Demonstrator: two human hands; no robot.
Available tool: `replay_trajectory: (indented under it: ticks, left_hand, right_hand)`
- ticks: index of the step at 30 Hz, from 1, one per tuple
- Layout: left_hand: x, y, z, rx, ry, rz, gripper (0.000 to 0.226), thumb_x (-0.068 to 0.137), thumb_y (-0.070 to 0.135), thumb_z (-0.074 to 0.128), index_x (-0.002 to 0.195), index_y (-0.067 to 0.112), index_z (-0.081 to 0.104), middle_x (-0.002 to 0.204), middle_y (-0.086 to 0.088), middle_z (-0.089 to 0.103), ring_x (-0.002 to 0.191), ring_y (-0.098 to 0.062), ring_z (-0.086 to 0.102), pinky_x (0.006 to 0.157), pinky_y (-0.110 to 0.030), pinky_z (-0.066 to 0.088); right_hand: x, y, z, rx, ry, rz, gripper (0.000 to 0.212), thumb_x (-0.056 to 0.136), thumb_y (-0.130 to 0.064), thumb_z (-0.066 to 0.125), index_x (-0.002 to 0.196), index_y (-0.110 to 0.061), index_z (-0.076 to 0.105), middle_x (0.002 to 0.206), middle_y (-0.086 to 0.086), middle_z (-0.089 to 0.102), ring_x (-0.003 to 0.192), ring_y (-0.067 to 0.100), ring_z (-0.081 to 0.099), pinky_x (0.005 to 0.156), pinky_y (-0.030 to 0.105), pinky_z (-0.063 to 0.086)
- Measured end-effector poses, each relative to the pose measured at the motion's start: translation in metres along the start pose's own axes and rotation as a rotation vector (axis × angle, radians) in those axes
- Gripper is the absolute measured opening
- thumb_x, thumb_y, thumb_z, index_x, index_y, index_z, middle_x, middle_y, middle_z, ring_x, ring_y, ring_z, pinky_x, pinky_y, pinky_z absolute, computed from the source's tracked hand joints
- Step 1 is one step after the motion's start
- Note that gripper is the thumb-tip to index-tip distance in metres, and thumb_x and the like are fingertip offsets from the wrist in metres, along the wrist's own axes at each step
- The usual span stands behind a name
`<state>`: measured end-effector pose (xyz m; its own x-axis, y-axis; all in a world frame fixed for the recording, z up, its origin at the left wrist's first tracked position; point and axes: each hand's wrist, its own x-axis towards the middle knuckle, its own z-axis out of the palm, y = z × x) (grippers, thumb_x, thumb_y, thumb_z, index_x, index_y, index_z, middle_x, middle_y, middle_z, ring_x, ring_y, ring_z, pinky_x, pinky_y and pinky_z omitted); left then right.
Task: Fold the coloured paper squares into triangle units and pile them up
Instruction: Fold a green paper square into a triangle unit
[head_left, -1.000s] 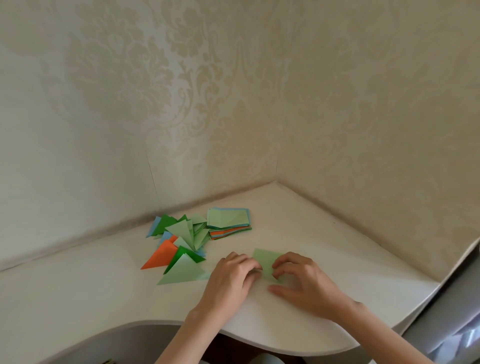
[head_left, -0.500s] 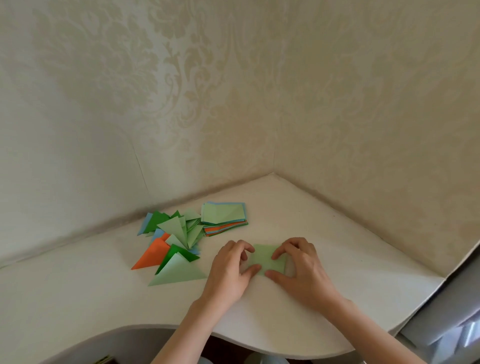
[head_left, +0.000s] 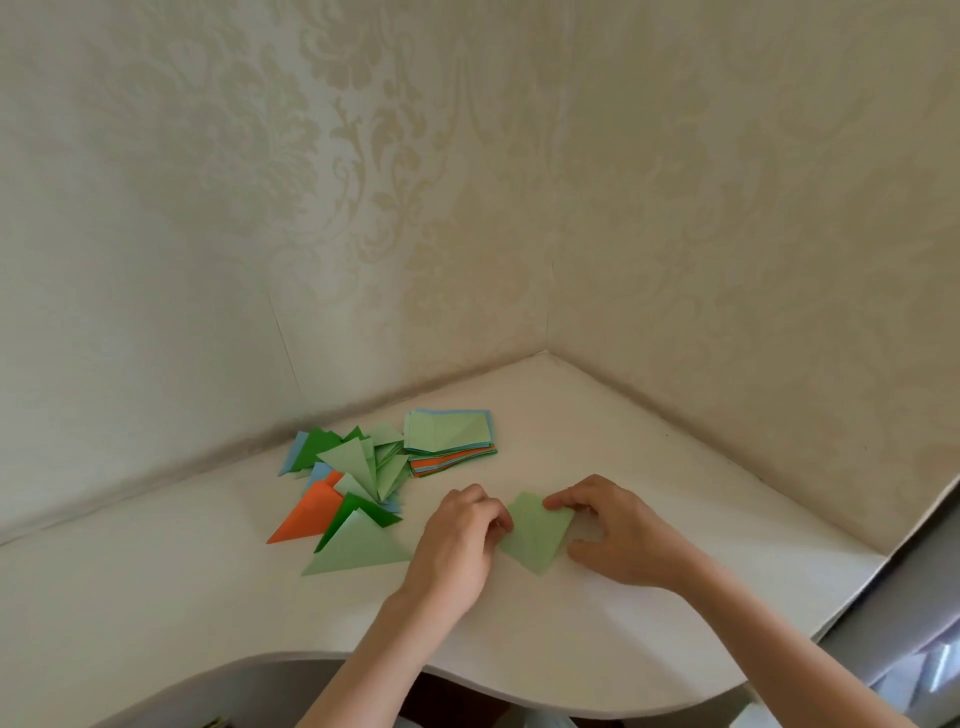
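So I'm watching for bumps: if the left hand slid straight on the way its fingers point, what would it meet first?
Probably the light green paper square that the left hand already pinches; beyond it, the right hand.

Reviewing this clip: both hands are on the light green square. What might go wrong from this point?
1. The light green square lies turned like a diamond, held only at its edges by the left hand and right hand; it may slip, giving a crooked fold.
2. The folded triangles lie loosely scattered close to the left hand; a wrist sweep might scatter them further.
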<state>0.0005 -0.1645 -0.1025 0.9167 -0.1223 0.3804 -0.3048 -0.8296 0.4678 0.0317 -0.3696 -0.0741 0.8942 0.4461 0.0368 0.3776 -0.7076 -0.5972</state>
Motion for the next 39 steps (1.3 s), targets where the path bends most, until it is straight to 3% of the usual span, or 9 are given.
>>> replay_trajectory:
  ticks: [2,5,7,11,14,19,32,35,39]
  left_hand:
    - [-0.006,0.007,0.000,0.082,-0.001,0.056,0.021,0.093,0.031,0.055,0.098,0.017,0.069,0.096,0.003,0.057,0.089,-0.018,0.049,0.080,-0.033,0.044]
    - [-0.015,0.020,-0.003,0.273,-0.070,0.062,0.061,0.086,0.068,0.032,0.111,0.023,0.064,0.108,0.009,0.055,0.101,-0.015,0.046,0.088,-0.030,0.038]
    - [-0.020,0.023,-0.004,0.289,-0.081,0.067,0.069,0.078,0.075,0.026,0.112,0.025,0.060,0.111,0.014,0.055,0.106,-0.011,0.044,0.091,-0.028,0.034]
    - [-0.027,0.016,-0.005,0.129,0.033,0.099,0.034,0.087,0.053,0.047,0.097,0.025,0.063,0.102,0.016,0.063,0.105,-0.009,0.049,0.086,-0.025,0.032]
    - [-0.032,0.005,-0.004,0.069,0.053,0.078,0.012,0.084,0.035,0.064,0.088,0.024,0.065,0.100,0.018,0.064,0.103,-0.010,0.050,0.082,-0.026,0.032]
    - [-0.035,-0.010,0.000,0.082,0.197,-0.051,0.021,0.065,0.030,0.085,0.068,0.026,0.065,0.084,0.015,0.055,0.085,-0.012,0.048,0.072,-0.028,0.035]
    - [-0.032,0.003,0.013,0.251,0.244,-0.199,0.029,0.067,0.048,0.078,0.063,0.028,0.058,0.076,0.009,0.048,0.080,-0.019,0.046,0.065,-0.031,0.036]
    - [-0.033,-0.002,0.013,0.188,0.240,-0.213,0.026,0.069,0.041,0.079,0.072,0.029,0.056,0.079,0.011,0.049,0.082,-0.018,0.046,0.068,-0.029,0.033]
    - [-0.033,-0.007,0.007,0.074,0.227,-0.188,0.026,0.068,0.027,0.082,0.077,0.028,0.058,0.079,0.015,0.052,0.079,-0.014,0.044,0.069,-0.031,0.039]
  right_hand:
    - [-0.003,0.000,0.003,-0.046,0.073,-0.032,0.037,0.078,-0.008,0.060,0.108,-0.027,0.068,0.102,-0.008,0.057,0.088,-0.002,0.051,0.078,0.003,0.036]
    - [-0.007,-0.002,0.004,-0.076,0.155,-0.078,0.021,0.079,-0.011,0.068,0.094,-0.027,0.072,0.092,-0.007,0.060,0.081,-0.001,0.054,0.073,0.003,0.037]
    - [-0.010,-0.005,0.005,-0.059,0.171,-0.108,0.015,0.079,-0.017,0.072,0.087,-0.030,0.072,0.086,-0.008,0.060,0.080,0.001,0.056,0.071,0.006,0.038]
    - [-0.014,-0.015,0.008,-0.032,0.188,-0.156,0.007,0.078,-0.035,0.075,0.084,-0.033,0.071,0.084,-0.012,0.055,0.078,0.003,0.053,0.067,0.013,0.041]
    - [-0.012,-0.012,0.016,-0.097,0.174,-0.118,0.021,0.080,-0.047,0.070,0.091,-0.029,0.072,0.089,-0.013,0.050,0.077,0.002,0.047,0.069,0.019,0.036]
    - [-0.010,-0.005,0.030,-0.062,0.173,-0.049,0.020,0.079,-0.048,0.069,0.080,-0.027,0.069,0.087,-0.014,0.050,0.075,0.004,0.049,0.075,0.026,0.041]
    - [-0.003,-0.005,0.037,-0.123,0.211,0.041,0.030,0.073,-0.057,0.069,0.070,-0.036,0.048,0.079,-0.017,0.047,0.070,-0.001,0.043,0.070,0.023,0.033]
    - [-0.002,-0.004,0.036,-0.061,0.189,0.031,0.029,0.071,-0.052,0.073,0.073,-0.038,0.048,0.081,-0.016,0.048,0.073,-0.003,0.044,0.075,0.024,0.039]
    - [-0.001,-0.001,0.026,0.063,0.134,0.032,0.027,0.072,-0.034,0.079,0.084,-0.033,0.054,0.083,-0.012,0.051,0.068,-0.001,0.045,0.066,0.010,0.036]
